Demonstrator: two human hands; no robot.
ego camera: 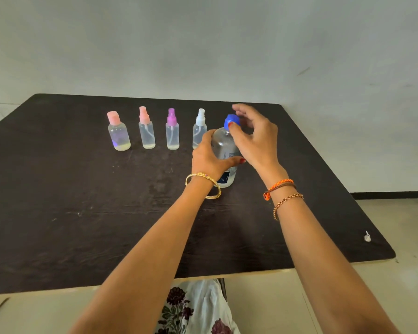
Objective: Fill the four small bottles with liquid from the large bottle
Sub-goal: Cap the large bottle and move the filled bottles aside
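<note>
Left hand (209,156) wraps its fingers round the body of the large clear bottle (225,150), which stands upright on the dark tabletop (82,213). Right hand (253,136) pinches the blue cap (232,121) on top, thumb against its near side. Just left of the bottle stand four small bottles (171,130) in a row — two pink-topped, one purple, one white.

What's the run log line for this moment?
left hand grips large bottle | right hand on blue cap | small bottles capped
</note>
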